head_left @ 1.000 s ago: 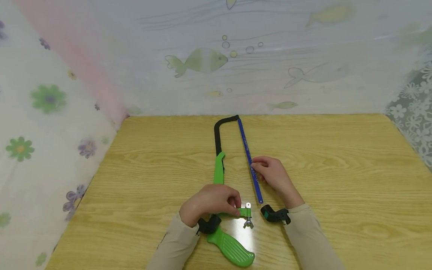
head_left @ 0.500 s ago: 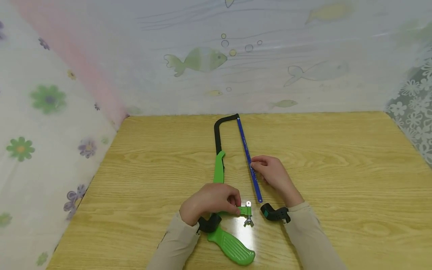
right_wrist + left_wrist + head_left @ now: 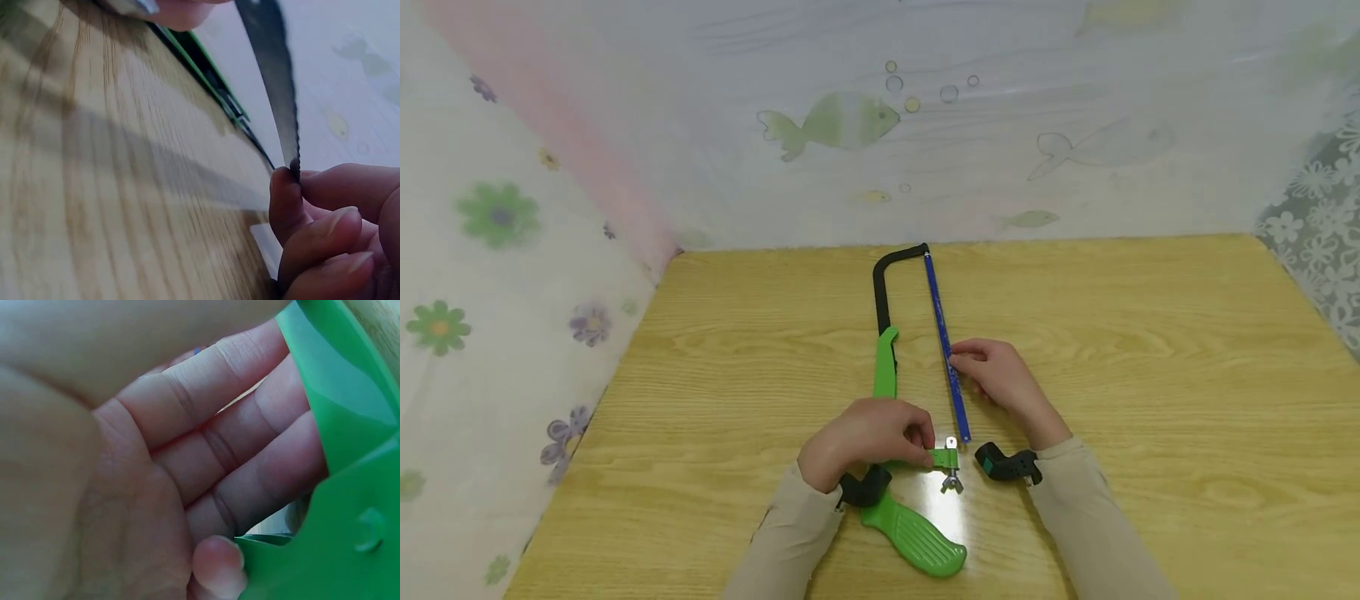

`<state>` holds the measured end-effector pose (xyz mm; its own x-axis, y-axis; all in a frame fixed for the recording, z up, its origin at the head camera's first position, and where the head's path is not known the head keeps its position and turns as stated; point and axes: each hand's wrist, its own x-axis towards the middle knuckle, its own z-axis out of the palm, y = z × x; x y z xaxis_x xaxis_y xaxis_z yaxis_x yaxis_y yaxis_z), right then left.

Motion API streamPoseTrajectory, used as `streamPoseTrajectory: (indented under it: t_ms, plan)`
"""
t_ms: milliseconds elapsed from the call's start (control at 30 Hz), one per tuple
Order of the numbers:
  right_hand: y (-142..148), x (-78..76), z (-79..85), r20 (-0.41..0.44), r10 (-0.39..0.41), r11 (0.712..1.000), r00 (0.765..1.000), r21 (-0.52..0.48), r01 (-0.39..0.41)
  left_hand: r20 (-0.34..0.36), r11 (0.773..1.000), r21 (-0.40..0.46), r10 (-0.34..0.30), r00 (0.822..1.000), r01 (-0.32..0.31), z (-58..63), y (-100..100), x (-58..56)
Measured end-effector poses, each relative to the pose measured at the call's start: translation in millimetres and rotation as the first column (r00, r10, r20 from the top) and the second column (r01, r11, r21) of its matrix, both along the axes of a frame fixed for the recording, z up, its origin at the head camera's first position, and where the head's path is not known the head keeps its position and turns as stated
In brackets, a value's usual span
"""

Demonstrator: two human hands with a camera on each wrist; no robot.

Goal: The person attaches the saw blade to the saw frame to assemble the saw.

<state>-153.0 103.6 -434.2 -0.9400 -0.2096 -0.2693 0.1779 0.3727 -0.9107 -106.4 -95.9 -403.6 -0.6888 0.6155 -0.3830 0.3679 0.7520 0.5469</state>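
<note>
Head view: a long, thin, blue-painted hacksaw blade, apparently metal, (image 3: 940, 317) lies to the right of the hacksaw frame of black bar and bright green plastic-looking body (image 3: 885, 367). Its far end meets the tip of the frame's black bar, though whether it is hooked there is too small to tell. Its near end is free, just beside the small silver metal tab (image 3: 951, 443) on the frame's short green arm, with a silver wing nut (image 3: 952, 482) below that.

The right hand (image 3: 1000, 375), to the right of the frame, pinches the blade between thumb and forefinger near mid-length. The left hand (image 3: 872, 437), over the near part of the frame, has thumb and fingers clamped on the short green arm, above the ribbed green handle (image 3: 917, 533).

The blade should be light and springy, stiff edgewise but ready to bow across its flat, and its smooth paint may slide in a loose pinch. The right wrist view shows teeth along one edge, so it is best taken by the flat faces, closer to the free end for finer aim. The frame looks rigid and heavier; its short green arm seems a sound place to steady it.
</note>
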Motion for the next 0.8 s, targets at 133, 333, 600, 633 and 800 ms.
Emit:
streamPoseTrajectory:
  t_ms: [133, 333, 600, 633, 800]
  plan:
    - [-3.2, -0.6, 0.2, -0.006, 0.017, 1.0, 1.0, -0.007, -0.017, 0.003, 1.0, 0.007, -0.004, 1.0, 0.004, 1.1, -0.5, -0.8]
    - [-7.3, 3.5, 10.0, -0.011, 0.047, 0.998, 0.999, -0.032, -0.047, 0.018, 1.0, 0.023, -0.003, 1.0, 0.003, 3.0, -0.8, -0.3]
    - [-7.5, -0.6, 1.5, -0.028, 0.055, 0.998, 0.998, 0.004, -0.055, 0.014, 1.0, 0.018, 0.004, 1.0, -0.004, 4.0, -0.6, -0.6]
    - [-7.6, -0.5, 1.1, -0.026, 0.053, 0.999, 0.998, 0.009, -0.053, 0.015, 1.0, 0.018, 0.005, 1.0, -0.005, 4.1, -0.6, -0.4]
    - [-7.2, 0.8, -0.4, -0.033, 0.055, 0.998, 0.998, 0.03, -0.054, 0.02, 1.0, 0.019, 0.007, 1.0, -0.008, 3.9, 0.1, 0.7]
